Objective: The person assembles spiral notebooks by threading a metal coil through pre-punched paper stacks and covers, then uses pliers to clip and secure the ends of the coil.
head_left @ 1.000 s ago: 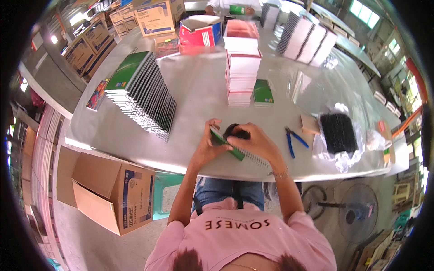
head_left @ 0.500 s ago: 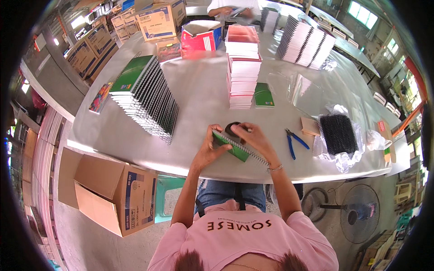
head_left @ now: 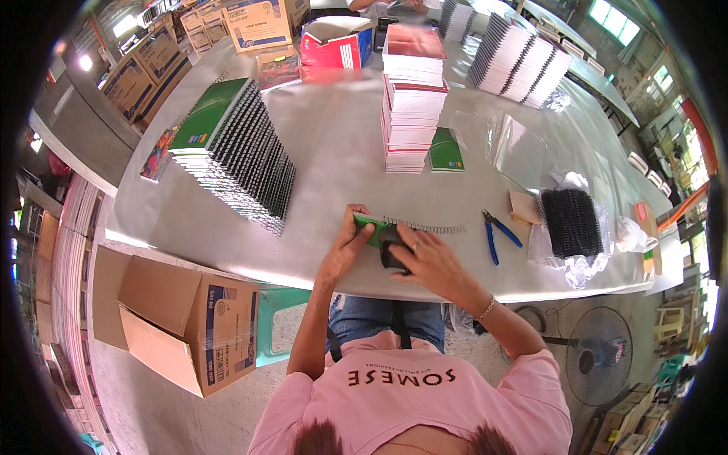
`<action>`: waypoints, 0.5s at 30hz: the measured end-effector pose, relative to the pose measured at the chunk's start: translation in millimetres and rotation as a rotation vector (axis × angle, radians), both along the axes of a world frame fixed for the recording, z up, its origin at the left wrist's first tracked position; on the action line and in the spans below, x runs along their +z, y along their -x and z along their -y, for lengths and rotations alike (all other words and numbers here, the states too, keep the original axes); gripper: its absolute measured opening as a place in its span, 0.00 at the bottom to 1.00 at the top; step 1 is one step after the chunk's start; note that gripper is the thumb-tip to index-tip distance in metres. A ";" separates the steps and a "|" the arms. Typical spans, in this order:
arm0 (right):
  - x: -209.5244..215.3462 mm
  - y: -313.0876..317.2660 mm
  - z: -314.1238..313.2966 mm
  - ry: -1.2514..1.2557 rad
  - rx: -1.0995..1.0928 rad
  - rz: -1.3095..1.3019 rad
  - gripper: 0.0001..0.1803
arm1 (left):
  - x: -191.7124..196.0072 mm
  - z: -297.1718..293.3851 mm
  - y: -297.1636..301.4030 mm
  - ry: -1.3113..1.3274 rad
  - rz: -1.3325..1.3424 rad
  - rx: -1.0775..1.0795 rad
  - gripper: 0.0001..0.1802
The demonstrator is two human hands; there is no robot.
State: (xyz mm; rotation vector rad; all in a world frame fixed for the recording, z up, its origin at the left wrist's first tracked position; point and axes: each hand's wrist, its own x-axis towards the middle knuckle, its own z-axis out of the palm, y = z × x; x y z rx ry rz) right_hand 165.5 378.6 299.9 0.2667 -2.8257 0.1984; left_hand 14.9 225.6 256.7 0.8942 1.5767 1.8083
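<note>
Near the table's front edge, my left hand (head_left: 346,246) pinches one end of a small green-covered notebook (head_left: 370,233). A dark spiral binding coil (head_left: 438,228) runs along its far edge and sticks out well past it to the right. My right hand (head_left: 436,263) is closed around a black, block-like object (head_left: 392,249), which lies against the notebook; its exact kind I cannot make out. To the right, blue-handled cutting pliers (head_left: 497,235) rest on the table. Beyond them, a pile of black coils (head_left: 569,221) sits on crumpled clear plastic.
Spiral-bound green notebooks (head_left: 239,155) are stacked at left. White-paged books (head_left: 413,114) stand in the middle, by a green notebook (head_left: 446,149). More bound stacks (head_left: 519,61) stand far right. An open carton (head_left: 178,322) and a fan (head_left: 599,356) flank me. Another person's hands (head_left: 387,6) show at the far edge.
My right hand has brought the black object down onto the notebook, and its forearm has swung outward. The coil and notebook now lie nearly level instead of slanting down to the right.
</note>
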 end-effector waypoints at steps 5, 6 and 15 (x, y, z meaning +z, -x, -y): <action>29.9 2.1 -4.3 0.395 -0.068 -0.096 0.29 | -4.2 2.7 0.1 0.036 -0.041 0.051 0.12; 42.2 6.9 -8.1 0.469 -0.110 -0.121 0.28 | -4.7 3.6 0.4 0.037 -0.042 0.039 0.12; 47.5 44.1 -39.7 0.799 -0.179 0.415 0.21 | -17.8 -1.1 7.6 -0.062 -0.177 -0.019 0.13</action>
